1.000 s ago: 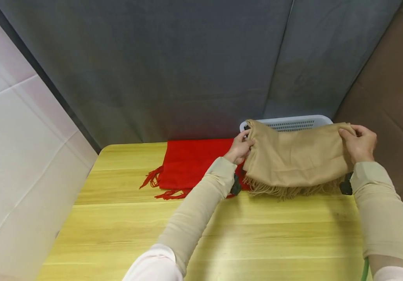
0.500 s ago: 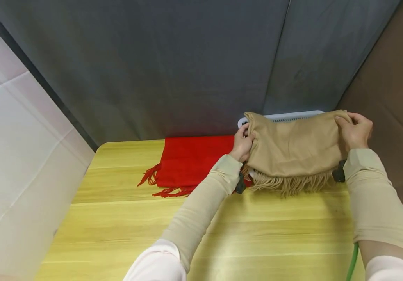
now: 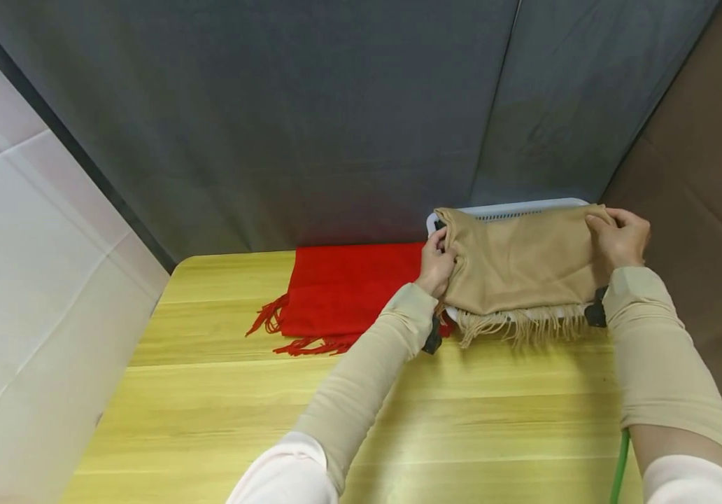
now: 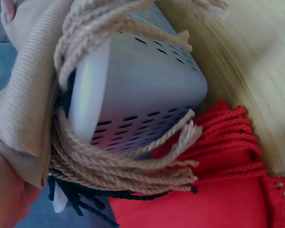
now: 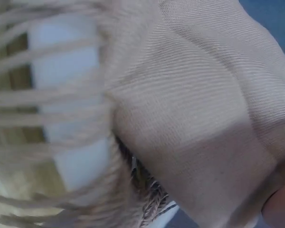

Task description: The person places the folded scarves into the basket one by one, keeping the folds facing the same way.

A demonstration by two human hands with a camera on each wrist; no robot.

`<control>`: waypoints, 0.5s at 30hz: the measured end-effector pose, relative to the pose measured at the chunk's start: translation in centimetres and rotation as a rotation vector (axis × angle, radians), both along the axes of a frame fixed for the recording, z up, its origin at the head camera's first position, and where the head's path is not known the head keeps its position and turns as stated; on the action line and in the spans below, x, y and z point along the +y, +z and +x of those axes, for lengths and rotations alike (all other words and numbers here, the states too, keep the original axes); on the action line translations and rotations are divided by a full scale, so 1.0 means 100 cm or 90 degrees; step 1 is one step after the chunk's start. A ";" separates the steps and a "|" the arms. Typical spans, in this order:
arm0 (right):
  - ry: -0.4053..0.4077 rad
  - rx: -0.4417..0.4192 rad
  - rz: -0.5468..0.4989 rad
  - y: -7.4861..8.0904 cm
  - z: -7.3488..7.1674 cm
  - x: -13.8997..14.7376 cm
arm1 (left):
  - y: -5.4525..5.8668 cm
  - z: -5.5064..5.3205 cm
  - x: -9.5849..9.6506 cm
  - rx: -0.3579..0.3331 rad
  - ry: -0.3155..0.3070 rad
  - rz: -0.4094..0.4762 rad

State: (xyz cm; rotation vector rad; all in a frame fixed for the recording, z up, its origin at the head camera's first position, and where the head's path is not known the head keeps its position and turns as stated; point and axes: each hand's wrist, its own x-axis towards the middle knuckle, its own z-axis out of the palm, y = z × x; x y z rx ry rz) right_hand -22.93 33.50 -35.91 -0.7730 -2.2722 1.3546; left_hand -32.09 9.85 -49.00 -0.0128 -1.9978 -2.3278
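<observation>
A folded tan scarf [image 3: 527, 259] with fringe lies over the top of a white perforated basket [image 3: 546, 204]. My left hand [image 3: 435, 267] pinches the scarf's left edge, and my right hand [image 3: 624, 236] grips its far right corner. In the left wrist view, tan tassels hang down outside the basket wall [image 4: 154, 78]. Dark tassels [image 4: 83, 197] show below them at the rim; what they belong to is hidden. The right wrist view is filled by the tan cloth [image 5: 194, 123] and blurred fringe. Most of the basket's inside is covered.
A folded red scarf [image 3: 351, 287] with fringe lies on the wooden table [image 3: 222, 420], just left of the basket. A grey curtain [image 3: 310, 126] stands behind the table, a brown panel [image 3: 707, 182] on the right and a white one [image 3: 46, 280] on the left.
Both hands have carried the tan scarf slightly away from me, then down onto the basket. The right hand has shifted left, and the basket's front rim now shows behind the fringe.
</observation>
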 end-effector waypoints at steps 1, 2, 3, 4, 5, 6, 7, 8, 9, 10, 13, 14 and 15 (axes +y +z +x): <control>0.002 -0.005 0.006 -0.002 0.000 0.000 | -0.008 -0.005 0.002 -0.004 -0.001 -0.006; 0.003 -0.011 0.007 -0.005 0.001 0.000 | -0.014 -0.009 0.003 0.002 -0.004 -0.010; 0.004 -0.017 0.007 -0.007 0.001 0.000 | -0.016 -0.011 0.002 -0.006 -0.010 -0.018; 0.004 -0.024 0.009 -0.009 0.001 0.000 | -0.018 -0.011 0.002 -0.011 -0.013 -0.027; 0.004 -0.033 0.007 -0.012 0.002 0.000 | -0.016 -0.010 0.001 -0.029 -0.019 -0.039; 0.004 -0.043 0.009 -0.014 0.002 0.000 | -0.024 -0.012 -0.002 -0.009 -0.035 -0.025; 0.003 -0.052 0.005 -0.016 0.002 -0.001 | -0.032 -0.015 -0.004 -0.004 -0.051 -0.013; 0.001 -0.060 -0.003 -0.019 0.002 -0.001 | -0.030 -0.014 -0.005 -0.019 -0.058 -0.012; -0.002 -0.070 -0.008 -0.020 0.003 -0.001 | -0.030 -0.014 -0.006 -0.039 -0.064 -0.020; -0.006 -0.080 -0.011 -0.022 0.003 -0.001 | -0.034 -0.015 -0.006 -0.031 -0.069 -0.021; -0.022 -0.099 -0.025 -0.026 0.005 0.000 | -0.044 -0.020 -0.005 -0.030 -0.075 -0.018; -0.030 -0.101 -0.030 -0.028 0.005 0.000 | -0.056 -0.029 -0.002 -0.025 -0.067 -0.027; -0.039 -0.104 -0.032 -0.029 0.006 0.001 | -0.077 -0.044 0.002 -0.013 -0.064 -0.038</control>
